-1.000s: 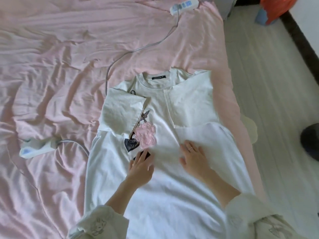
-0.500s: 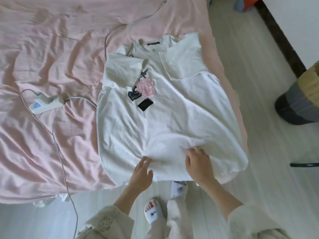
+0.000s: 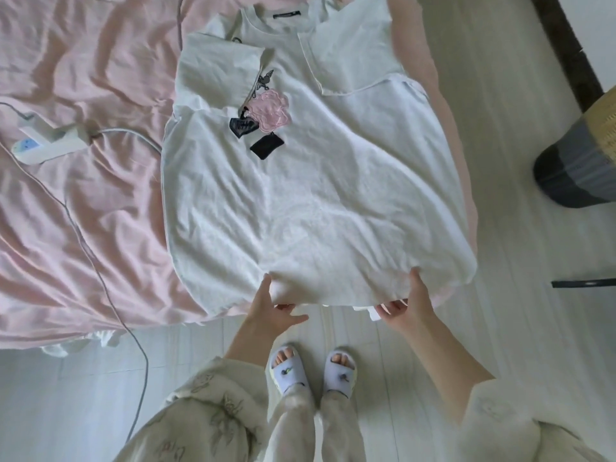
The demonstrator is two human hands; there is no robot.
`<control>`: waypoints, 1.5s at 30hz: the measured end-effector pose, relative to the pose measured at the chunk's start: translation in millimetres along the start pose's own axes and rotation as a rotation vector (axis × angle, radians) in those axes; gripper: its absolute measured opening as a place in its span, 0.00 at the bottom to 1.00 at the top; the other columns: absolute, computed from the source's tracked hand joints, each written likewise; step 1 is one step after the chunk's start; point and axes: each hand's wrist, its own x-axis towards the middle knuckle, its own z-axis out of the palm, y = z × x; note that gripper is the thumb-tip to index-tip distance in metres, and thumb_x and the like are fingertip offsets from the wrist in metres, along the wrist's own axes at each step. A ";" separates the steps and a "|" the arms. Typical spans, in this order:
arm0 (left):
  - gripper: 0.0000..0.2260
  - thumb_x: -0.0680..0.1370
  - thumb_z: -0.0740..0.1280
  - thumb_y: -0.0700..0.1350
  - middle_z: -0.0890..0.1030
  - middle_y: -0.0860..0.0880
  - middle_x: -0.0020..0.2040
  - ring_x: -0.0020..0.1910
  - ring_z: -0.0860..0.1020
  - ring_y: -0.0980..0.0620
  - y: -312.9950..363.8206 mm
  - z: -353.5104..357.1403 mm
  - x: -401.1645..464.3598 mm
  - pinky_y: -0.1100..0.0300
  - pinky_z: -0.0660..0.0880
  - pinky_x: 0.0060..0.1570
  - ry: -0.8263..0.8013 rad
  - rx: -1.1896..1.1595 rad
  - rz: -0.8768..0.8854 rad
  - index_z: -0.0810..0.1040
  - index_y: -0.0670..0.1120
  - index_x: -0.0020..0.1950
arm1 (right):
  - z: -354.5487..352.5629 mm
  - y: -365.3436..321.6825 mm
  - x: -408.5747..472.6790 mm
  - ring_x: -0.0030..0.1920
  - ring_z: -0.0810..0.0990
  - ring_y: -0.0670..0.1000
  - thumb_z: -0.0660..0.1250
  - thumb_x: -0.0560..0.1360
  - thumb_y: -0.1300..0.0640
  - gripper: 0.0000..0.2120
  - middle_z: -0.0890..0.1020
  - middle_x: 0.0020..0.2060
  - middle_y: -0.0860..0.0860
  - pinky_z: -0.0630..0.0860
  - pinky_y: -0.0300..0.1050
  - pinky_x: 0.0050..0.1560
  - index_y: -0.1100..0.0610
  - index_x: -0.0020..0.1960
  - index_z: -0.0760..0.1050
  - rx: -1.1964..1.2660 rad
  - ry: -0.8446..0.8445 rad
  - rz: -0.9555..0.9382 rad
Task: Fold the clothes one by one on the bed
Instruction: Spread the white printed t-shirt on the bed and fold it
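A white T-shirt [image 3: 310, 181] is lying face up on the pink bed sheet [image 3: 83, 201], near the right edge of the bed, its collar at the far end and its hem hanging over the near edge. Both sleeves are lying folded in over the chest, beside a pink and black print [image 3: 263, 118]. The left hand [image 3: 270, 308] is pinching the hem left of centre, thumb on top of the cloth and fingers curled beneath it. The right hand [image 3: 408, 303] is gripping the hem further right in the same way, thumb above, fingers tucked under. A white power strip [image 3: 50, 145] is resting on the sheet to the left, its cable [image 3: 100, 268] trailing down to the pale floor [image 3: 520, 295]. Two slippered feet [image 3: 313, 371] are standing near the bed.
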 end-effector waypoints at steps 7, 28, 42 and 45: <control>0.19 0.77 0.65 0.49 0.77 0.40 0.57 0.56 0.76 0.43 1.6 3.9 -11.5 0.52 0.73 0.58 -0.050 -0.236 0.091 0.69 0.40 0.64 | -8.4 -7.4 -1.8 0.41 0.77 0.51 0.68 0.71 0.40 0.27 0.76 0.39 0.53 0.77 0.47 0.48 0.58 0.60 0.71 -0.042 0.038 -0.009; 0.04 0.71 0.65 0.39 0.78 0.51 0.46 0.49 0.79 0.52 62.7 29.9 -111.4 0.62 0.75 0.49 -0.052 -0.679 0.241 0.72 0.44 0.44 | 23.6 -91.9 -50.1 0.38 0.77 0.51 0.61 0.70 0.53 0.07 0.76 0.36 0.49 0.76 0.43 0.42 0.50 0.37 0.63 0.087 0.158 -0.209; 0.04 0.77 0.64 0.44 0.79 0.51 0.38 0.35 0.79 0.55 167.8 129.1 -182.1 0.65 0.76 0.32 -0.231 -0.396 0.594 0.77 0.45 0.45 | 144.6 -208.8 -129.6 0.34 0.76 0.47 0.56 0.78 0.55 0.08 0.75 0.36 0.51 0.76 0.37 0.29 0.58 0.53 0.70 0.247 -0.132 -0.431; 0.03 0.77 0.65 0.40 0.81 0.50 0.35 0.35 0.80 0.54 204.8 155.9 -178.0 0.64 0.79 0.32 -0.248 -0.364 0.634 0.77 0.44 0.43 | 185.7 -225.8 -132.8 0.37 0.78 0.47 0.54 0.80 0.55 0.12 0.77 0.39 0.53 0.77 0.38 0.38 0.61 0.57 0.68 0.225 -0.174 -0.481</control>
